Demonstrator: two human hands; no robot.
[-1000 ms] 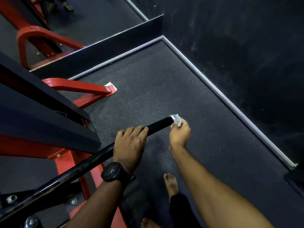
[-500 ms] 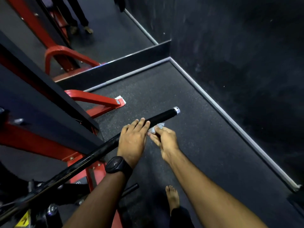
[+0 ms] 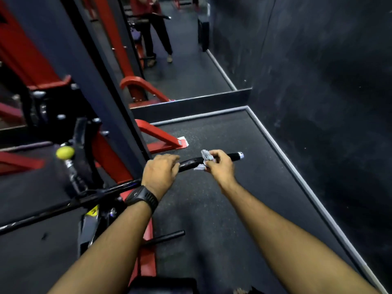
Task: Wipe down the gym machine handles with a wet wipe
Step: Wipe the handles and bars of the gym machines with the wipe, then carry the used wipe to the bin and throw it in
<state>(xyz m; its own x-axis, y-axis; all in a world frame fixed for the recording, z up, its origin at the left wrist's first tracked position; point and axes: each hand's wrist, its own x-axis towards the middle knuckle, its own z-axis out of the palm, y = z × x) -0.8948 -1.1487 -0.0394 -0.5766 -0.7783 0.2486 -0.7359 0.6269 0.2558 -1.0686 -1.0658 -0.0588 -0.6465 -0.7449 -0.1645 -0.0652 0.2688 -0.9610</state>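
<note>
Black handle (image 3: 232, 156) steadied, clasped by the left grip (image 3: 160, 172).
The wet wipe (image 3: 205, 155) is pinched against it in the right grip (image 3: 219, 166).

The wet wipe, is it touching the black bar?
Touching. The head view shows the wet wipe wrapped round the black bar, poking out above and below it, gripped by the right hand.

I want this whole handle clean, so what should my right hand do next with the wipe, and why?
Probably slide the right hand and its wipe outward along the handle to the silver cap. The wipe sits just past the left hand, which grips the handle, and the stretch out to the cap lies uncovered.
</note>
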